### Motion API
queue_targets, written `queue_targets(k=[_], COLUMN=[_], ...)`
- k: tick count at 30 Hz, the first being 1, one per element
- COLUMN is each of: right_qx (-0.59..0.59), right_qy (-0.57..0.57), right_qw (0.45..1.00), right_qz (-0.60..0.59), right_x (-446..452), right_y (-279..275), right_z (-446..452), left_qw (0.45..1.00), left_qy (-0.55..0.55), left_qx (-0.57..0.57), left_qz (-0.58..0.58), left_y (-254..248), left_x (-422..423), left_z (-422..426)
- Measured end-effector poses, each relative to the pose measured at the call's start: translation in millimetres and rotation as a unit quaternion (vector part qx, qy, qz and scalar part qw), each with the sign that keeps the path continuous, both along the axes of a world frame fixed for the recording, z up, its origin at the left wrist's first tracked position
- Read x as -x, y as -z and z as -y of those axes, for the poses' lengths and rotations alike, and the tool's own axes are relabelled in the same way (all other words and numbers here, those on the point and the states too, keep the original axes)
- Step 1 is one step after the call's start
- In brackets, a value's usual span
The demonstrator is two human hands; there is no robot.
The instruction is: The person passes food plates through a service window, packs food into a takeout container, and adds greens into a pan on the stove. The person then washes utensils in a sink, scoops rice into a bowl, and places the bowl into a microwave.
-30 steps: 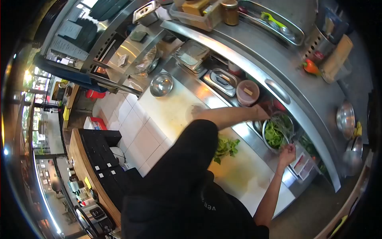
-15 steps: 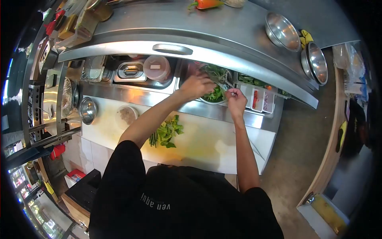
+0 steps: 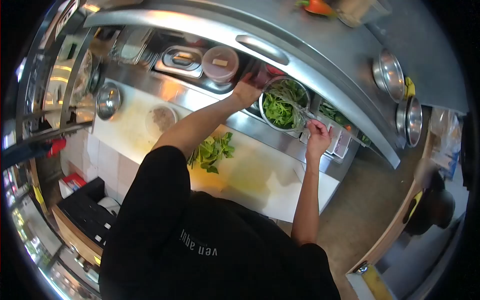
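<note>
- You are in a kitchen, standing at a white-topped counter (image 3: pixel 257 186), with a row of food containers set in steel along its far side.
- The metal bowl (image 3: pixel 267 121) of leafy greens (image 3: pixel 278 111) sits in that row, right of centre; clear film (image 3: pixel 300 119) lies over part of it on the right.
- Your right hand (image 3: pixel 318 137) is at the bowl's near right edge, its fingers closed in a pinch that appears to grip the film.
- Your left hand (image 3: pixel 246 93) is just left of the bowl, reaching far; its fingers are blurred, so you cannot tell whether they hold anything.
- The thin film could tear or slip from your pinch if pulled unevenly. A sharp tug could tip the bowl or drag leaves over the rim.
- Your left wrist could knock the bowl if it swings right, since the two are so close.
- To the left in the row are a round lidded tub (image 3: pixel 220 64) and a steel lidded pan (image 3: pixel 180 61); to the right, small trays (image 3: pixel 342 143).
- On the counter, leafy stems (image 3: pixel 214 151) lie in front of your left forearm, with a small steel bowl (image 3: pixel 108 101) far left.
- Beyond the row runs a steel panel (image 3: pixel 320 82); at right is bare floor (image 3: pixel 357 200).
</note>
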State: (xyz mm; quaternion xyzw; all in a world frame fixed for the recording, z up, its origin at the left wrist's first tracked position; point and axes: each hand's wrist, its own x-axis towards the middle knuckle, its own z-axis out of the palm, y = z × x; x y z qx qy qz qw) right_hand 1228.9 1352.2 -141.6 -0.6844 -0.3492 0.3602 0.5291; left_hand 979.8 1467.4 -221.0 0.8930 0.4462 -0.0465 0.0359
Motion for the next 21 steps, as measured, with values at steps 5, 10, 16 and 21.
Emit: queue_targets(k=[5, 10, 16, 21], right_qx=[0.039, 0.020, 0.043, 0.006], right_qy=[0.016, 0.011, 0.008, 0.018], right_qw=[0.999, 1.000, 0.999, 0.999], right_qz=[0.033, -0.001, -0.007, -0.038], right_x=[1, 1, 3, 11], right_y=[-3, -4, -11, -9], right_z=[-6, -3, 1, 1], left_qw=[0.994, 0.998, 0.992, 0.984], left_qy=[0.090, 0.054, 0.048, 0.130], left_qx=[0.022, -0.022, 0.107, -0.003], left_qz=[-0.058, -0.001, -0.037, 0.123], left_y=[-17, -2, -44, -106], left_x=[11, 1, 1, 20], left_z=[0, -5, 3, 12])
